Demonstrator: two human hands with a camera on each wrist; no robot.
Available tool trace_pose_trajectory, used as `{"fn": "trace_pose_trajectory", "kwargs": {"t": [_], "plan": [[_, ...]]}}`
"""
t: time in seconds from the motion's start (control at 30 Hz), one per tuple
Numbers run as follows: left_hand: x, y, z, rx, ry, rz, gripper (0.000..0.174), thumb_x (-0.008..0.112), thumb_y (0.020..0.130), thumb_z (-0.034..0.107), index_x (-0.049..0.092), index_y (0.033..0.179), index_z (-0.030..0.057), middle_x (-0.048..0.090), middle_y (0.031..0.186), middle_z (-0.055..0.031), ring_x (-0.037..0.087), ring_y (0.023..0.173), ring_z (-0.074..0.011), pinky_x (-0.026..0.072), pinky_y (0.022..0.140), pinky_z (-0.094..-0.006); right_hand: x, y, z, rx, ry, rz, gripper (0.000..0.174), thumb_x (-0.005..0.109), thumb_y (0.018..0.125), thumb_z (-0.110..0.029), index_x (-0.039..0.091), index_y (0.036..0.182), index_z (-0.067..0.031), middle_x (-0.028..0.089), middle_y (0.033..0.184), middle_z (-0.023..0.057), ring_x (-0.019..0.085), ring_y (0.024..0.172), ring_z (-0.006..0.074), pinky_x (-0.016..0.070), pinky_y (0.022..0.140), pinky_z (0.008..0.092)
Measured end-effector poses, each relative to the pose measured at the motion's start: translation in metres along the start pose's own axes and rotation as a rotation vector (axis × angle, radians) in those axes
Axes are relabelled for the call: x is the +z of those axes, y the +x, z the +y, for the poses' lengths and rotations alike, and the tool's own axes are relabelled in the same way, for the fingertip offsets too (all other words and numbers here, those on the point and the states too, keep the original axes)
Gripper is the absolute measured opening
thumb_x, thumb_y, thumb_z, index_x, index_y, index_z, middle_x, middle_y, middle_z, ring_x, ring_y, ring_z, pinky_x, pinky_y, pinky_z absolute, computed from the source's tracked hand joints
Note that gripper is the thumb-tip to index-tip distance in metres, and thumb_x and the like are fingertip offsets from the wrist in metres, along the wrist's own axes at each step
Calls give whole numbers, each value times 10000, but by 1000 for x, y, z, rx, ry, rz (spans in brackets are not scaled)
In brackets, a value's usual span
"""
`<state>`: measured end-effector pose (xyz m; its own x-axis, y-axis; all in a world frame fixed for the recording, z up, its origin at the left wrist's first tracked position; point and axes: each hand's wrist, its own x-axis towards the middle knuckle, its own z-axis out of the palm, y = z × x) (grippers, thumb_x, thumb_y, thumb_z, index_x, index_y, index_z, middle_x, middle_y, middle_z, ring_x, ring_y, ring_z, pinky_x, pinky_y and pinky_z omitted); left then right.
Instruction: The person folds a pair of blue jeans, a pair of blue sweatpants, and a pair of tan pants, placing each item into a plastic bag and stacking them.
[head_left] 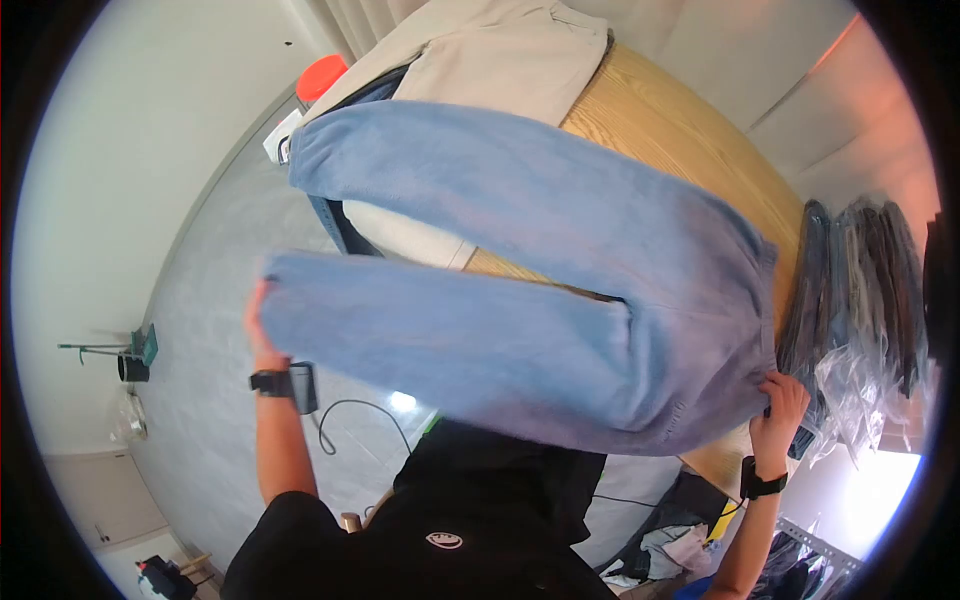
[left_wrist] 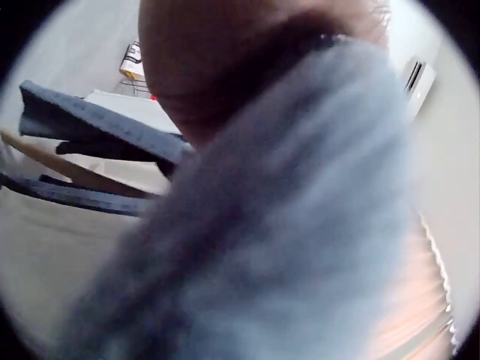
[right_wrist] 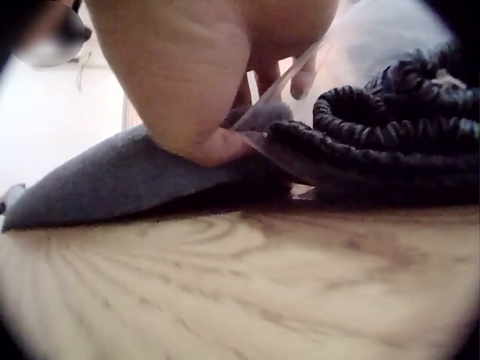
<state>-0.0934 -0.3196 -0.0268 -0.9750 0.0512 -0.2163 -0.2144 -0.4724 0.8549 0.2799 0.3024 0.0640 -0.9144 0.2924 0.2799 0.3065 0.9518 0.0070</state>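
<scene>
A pair of blue fleece pants [head_left: 500, 330] spreads across the table, its elastic waistband [head_left: 768, 310] at the right and both legs reaching left. My left hand [head_left: 262, 325] grips the hem of the near leg, which stretches out past the table edge over the floor. In the left wrist view the blurred fleece [left_wrist: 292, 202] covers most of the fingers. At the near corner of the waistband, my right hand [head_left: 783, 405] pinches the cloth between thumb and fingers. The right wrist view shows this hand [right_wrist: 180, 82] low over the wooden tabletop [right_wrist: 225, 277].
Beige pants [head_left: 500, 60] lie at the far end of the wooden table [head_left: 650, 110], partly under the blue leg. Folded dark garments in clear plastic [head_left: 850, 300] line the right side, close to my right hand. Behind stands a red stool [head_left: 320, 78]; a cable [head_left: 360, 403] crosses the floor.
</scene>
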Motion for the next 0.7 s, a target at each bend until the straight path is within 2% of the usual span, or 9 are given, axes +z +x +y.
{"fn": "trace_pose_trajectory", "kwargs": {"t": [0.17, 0.2, 0.3, 0.33, 0.37, 0.47, 0.53, 0.6, 0.7], "plan": [[-3, 19, 86, 392, 33, 144, 300, 487, 994, 214, 619, 1196, 36, 654, 1170, -116, 621, 1088, -231, 497, 949, -395, -8, 15, 6, 100, 354, 42, 165, 591, 674, -18, 565, 834, -49, 632, 1002, 80, 554, 1126, 301, 288, 1097, 500], [-18, 35, 98, 308, -19, 11, 307, 484, 994, 219, 618, 1191, 26, 655, 1173, -117, 617, 1098, -230, 495, 957, -391, -8, 15, 14, 141, 480, 31, 110, 607, 789, -60, 573, 892, -36, 633, 1011, 66, 562, 1148, 249, 299, 1111, 470], [-58, 97, 135, 62, -231, -295, 325, 475, 995, 231, 617, 1168, -4, 656, 1181, -124, 607, 1128, -227, 488, 982, -379, 8, 33, 51, 383, 859, 332, 181, 624, 880, -124, 593, 1020, -14, 618, 1040, 54, 559, 1145, 201, 368, 1059, 376], [-57, 120, 143, -7, -346, -334, 330, 472, 994, 233, 618, 1154, -16, 656, 1183, -129, 604, 1137, -228, 485, 991, -375, 2, 62, 40, 379, 740, 385, 257, 638, 900, -170, 586, 1089, -4, 606, 1067, 57, 553, 1136, 185, 385, 1027, 336], [-35, 135, 148, 48, -319, -241, 342, 479, 991, 242, 605, 1177, -17, 650, 1194, -132, 606, 1134, -237, 482, 993, -377, -3, 101, 26, 373, 621, 443, 334, 652, 921, -216, 578, 1159, 7, 594, 1094, 60, 548, 1127, 170, 403, 996, 295], [85, 158, 148, -47, -440, 28, 423, 518, 980, 273, 521, 1298, -6, 585, 1297, -156, 553, 1208, -269, 471, 1004, -364, 22, 171, 28, 533, 914, 295, 413, 692, 894, -258, 586, 1208, -10, 601, 1151, 85, 544, 1085, 160, 411, 955, 279], [40, 242, 120, 36, 336, -264, 685, 639, 905, 384, 389, 1409, -7, 480, 1408, -174, 457, 1308, -283, 415, 1054, -399, 60, 183, 44, 645, 1016, 72, 460, 724, 862, -282, 592, 1214, -17, 613, 1158, 89, 540, 1079, 160, 413, 945, 275], [81, 215, 102, -39, 1012, -114, 927, 748, 791, 480, 317, 1447, -14, 424, 1449, -181, 405, 1344, -303, 367, 1071, -454, 67, 186, 46, 722, 1098, -154, 514, 747, 835, -283, 581, 1242, -17, 616, 1169, 89, 541, 1095, 169, 414, 947, 276], [98, 216, 79, -132, 1095, 28, 1054, 798, 715, 530, 298, 1454, -30, 441, 1429, -164, 459, 1281, -312, 357, 1048, -499, 56, 173, 27, 742, 1160, -232, 600, 754, 821, -270, 527, 1314, -14, 610, 1203, 101, 553, 1120, 190, 430, 951, 295]]}}
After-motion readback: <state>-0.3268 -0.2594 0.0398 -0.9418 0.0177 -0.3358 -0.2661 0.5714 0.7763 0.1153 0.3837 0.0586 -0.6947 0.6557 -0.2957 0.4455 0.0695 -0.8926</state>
